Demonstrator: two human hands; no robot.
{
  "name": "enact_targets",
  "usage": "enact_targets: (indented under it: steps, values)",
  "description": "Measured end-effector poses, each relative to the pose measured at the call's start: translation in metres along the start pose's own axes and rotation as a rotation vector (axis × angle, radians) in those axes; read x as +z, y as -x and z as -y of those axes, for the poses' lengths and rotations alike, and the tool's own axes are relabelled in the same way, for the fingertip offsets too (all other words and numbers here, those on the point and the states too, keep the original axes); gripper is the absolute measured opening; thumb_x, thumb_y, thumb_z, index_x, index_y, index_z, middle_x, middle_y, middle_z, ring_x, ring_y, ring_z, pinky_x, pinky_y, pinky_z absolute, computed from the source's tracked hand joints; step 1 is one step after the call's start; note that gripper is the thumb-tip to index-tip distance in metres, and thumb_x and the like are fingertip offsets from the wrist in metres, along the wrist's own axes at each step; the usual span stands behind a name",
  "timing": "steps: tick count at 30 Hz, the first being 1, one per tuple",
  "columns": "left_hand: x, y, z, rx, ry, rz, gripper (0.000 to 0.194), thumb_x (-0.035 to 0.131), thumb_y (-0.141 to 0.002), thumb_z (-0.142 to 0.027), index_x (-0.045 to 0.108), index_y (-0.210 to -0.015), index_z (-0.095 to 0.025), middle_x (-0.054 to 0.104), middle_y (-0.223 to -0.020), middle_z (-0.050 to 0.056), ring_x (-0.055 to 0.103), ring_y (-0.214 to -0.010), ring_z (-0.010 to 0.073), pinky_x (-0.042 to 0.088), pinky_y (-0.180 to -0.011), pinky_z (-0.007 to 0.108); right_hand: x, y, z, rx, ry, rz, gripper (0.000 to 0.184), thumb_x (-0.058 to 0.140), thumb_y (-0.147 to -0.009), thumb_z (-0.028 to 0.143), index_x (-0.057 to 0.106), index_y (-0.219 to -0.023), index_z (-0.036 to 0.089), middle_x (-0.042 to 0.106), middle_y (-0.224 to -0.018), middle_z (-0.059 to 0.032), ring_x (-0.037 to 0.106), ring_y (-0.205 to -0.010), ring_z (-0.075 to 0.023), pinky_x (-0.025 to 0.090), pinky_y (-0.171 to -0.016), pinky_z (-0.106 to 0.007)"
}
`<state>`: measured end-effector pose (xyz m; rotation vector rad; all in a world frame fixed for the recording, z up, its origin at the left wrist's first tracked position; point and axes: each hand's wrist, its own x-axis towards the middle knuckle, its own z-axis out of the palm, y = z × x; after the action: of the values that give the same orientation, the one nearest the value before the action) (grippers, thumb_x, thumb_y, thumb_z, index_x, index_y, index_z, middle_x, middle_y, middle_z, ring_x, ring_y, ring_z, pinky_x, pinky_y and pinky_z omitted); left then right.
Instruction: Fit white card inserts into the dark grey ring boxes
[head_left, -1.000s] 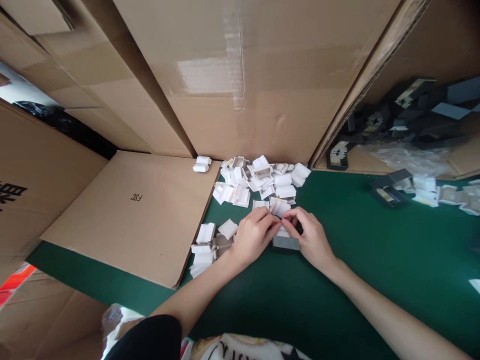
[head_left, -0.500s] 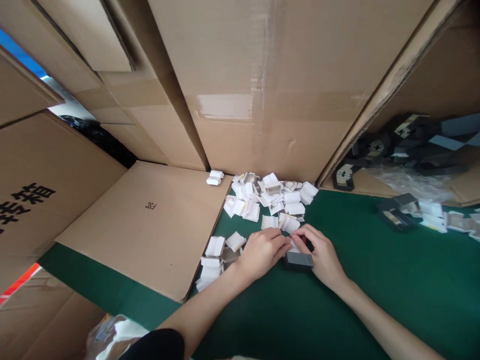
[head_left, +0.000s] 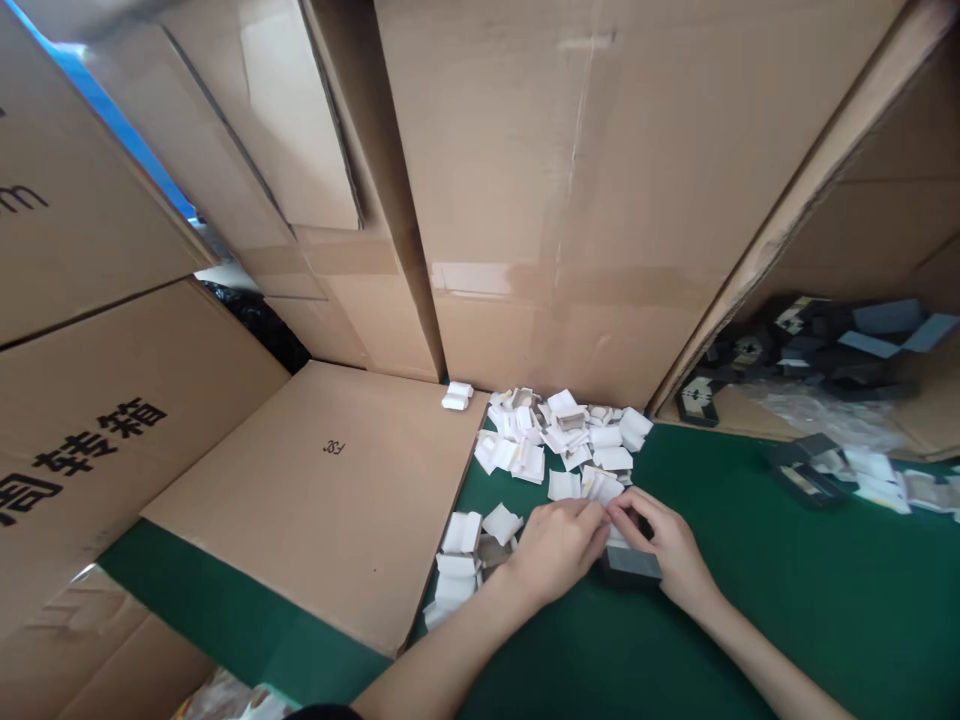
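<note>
Both my hands meet over a small dark grey box (head_left: pixel 634 564) standing on the green table (head_left: pixel 787 590). My left hand (head_left: pixel 559 548) is curled, its fingertips pinching at the box's top edge, where a bit of white insert (head_left: pixel 617 535) shows. My right hand (head_left: pixel 671 550) wraps the box from the right, fingers bent over its top. Just beyond my fingers lies a heap of white folded card inserts (head_left: pixel 562 440). A smaller cluster of the same white pieces (head_left: pixel 461 555) lies left of my left wrist.
A flat cardboard sheet (head_left: pixel 322 490) lies on the table to the left. Tall cardboard cartons (head_left: pixel 570 200) wall in the back and left. An open carton at the right (head_left: pixel 825 340) holds several dark boxes, and more dark boxes and white pieces (head_left: pixel 832 470) lie in front of it.
The camera has tilted upward, so the hands and table sit lower in the picture. Both hands stay on the dark box, with only small finger movements at its top.
</note>
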<state>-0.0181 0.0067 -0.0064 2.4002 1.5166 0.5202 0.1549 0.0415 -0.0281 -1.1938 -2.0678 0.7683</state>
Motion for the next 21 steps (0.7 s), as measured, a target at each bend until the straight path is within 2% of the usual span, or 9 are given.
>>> enact_targets:
  steps: [8, 16, 19, 21]
  values:
    - [-0.003, -0.002, 0.003, -0.016, 0.053, -0.01, 0.015, 0.039, -0.092, -0.025, 0.053, -0.088, -0.019, 0.067, -0.09, 0.006, 0.064, -0.078, 0.0192, 0.046, -0.065, 0.026, 0.003, -0.005, -0.001, 0.037, -0.014, -0.032, 0.028, 0.046, -0.089, 0.04, 0.059, -0.072, 0.021, 0.054, -0.065, 0.0009, 0.052, -0.06, -0.0151, 0.039, -0.057, -0.027]
    - [-0.005, -0.006, 0.001, 0.012, 0.029, 0.015, 0.017, 0.04, -0.091, -0.023, 0.056, -0.094, -0.021, 0.067, -0.098, 0.005, 0.064, -0.083, 0.0195, 0.044, -0.066, 0.026, -0.001, -0.004, 0.003, -0.006, -0.08, -0.103, 0.028, 0.047, -0.086, 0.037, 0.061, -0.071, 0.019, 0.06, -0.068, -0.0015, 0.053, -0.061, -0.0145, 0.04, -0.058, -0.026]
    - [-0.014, -0.002, -0.002, 0.031, 0.035, 0.039, 0.021, 0.039, -0.092, -0.029, 0.06, -0.096, -0.023, 0.067, -0.097, 0.003, 0.062, -0.084, 0.0188, 0.043, -0.069, 0.025, -0.001, 0.002, 0.002, 0.038, -0.146, -0.182, 0.024, 0.048, -0.084, 0.039, 0.061, -0.082, 0.019, 0.063, -0.066, -0.0015, 0.055, -0.059, -0.015, 0.04, -0.057, -0.026]
    - [-0.021, 0.003, -0.006, -0.015, 0.091, -0.019, 0.034, 0.03, -0.095, -0.036, 0.061, -0.092, -0.022, 0.066, -0.087, 0.003, 0.06, -0.078, 0.0172, 0.042, -0.068, 0.025, -0.002, 0.009, 0.002, 0.093, -0.17, -0.251, 0.026, 0.048, -0.083, 0.04, 0.059, -0.092, 0.019, 0.063, -0.061, 0.0, 0.054, -0.054, -0.0147, 0.04, -0.055, -0.026]
